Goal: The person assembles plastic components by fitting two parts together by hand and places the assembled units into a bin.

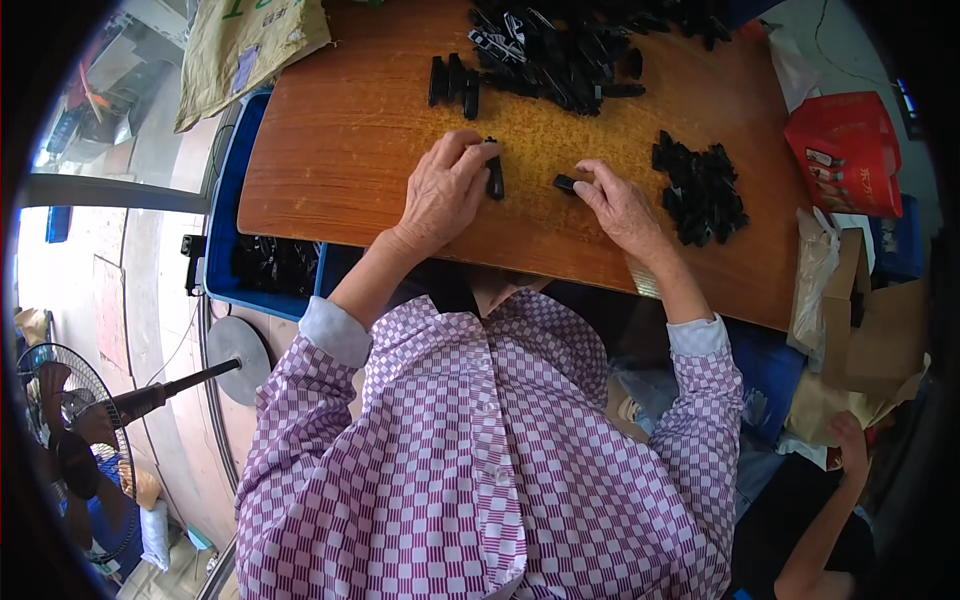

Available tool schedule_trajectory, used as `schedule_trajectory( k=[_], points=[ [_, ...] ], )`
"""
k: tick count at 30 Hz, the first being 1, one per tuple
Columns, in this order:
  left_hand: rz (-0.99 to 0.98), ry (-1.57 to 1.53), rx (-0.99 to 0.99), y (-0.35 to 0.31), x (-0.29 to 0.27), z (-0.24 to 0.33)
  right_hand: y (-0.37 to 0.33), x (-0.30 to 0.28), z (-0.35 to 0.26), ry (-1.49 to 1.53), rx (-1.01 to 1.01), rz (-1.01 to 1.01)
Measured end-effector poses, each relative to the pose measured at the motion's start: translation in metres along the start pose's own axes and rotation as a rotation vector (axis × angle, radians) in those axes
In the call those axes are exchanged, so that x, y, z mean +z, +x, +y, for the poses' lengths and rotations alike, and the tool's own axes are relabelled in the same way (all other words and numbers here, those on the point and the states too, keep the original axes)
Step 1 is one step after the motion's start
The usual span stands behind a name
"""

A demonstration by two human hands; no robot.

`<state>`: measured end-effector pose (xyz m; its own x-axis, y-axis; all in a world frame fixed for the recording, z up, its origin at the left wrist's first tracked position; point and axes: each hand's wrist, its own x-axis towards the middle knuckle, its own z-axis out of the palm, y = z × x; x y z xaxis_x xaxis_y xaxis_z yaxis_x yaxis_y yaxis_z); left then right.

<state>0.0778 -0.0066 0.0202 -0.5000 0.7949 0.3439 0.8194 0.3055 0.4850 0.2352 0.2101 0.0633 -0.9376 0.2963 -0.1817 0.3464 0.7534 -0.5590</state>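
Observation:
My left hand is over the wooden table, its fingers closed on a slim black plastic piece that lies upright along the fingertips. A short black part sticks out to the left from between the thumb and fingers of my right hand, which pinches it just above the tabletop. Just beyond my left hand, several black pieces lie side by side. At the far side is a large heap of black plastic pieces. A smaller pile lies to the right of my right hand.
Below the table's left edge stands a blue bin with black parts inside. A sack hangs at the far left corner. To the right are a red bag and an open cardboard box. A fan stands lower left; another person's arm shows lower right.

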Motion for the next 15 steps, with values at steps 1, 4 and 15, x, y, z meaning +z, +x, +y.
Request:
schedule_trajectory(
  k=[1, 4, 15],
  points=[
    [0.047, 0.063, 0.074, 0.003, 0.000, -0.006, -0.001, 0.000, 0.000, 0.000, 0.006, -0.002],
    [0.036, 0.132, 0.177, 0.011, -0.001, -0.011, -0.003, -0.001, 0.002, 0.055, -0.086, 0.026],
    [-0.121, -0.038, 0.112, 0.006, -0.002, -0.006, 0.000, 0.002, 0.002, -0.271, -0.326, 0.124]
  ],
)
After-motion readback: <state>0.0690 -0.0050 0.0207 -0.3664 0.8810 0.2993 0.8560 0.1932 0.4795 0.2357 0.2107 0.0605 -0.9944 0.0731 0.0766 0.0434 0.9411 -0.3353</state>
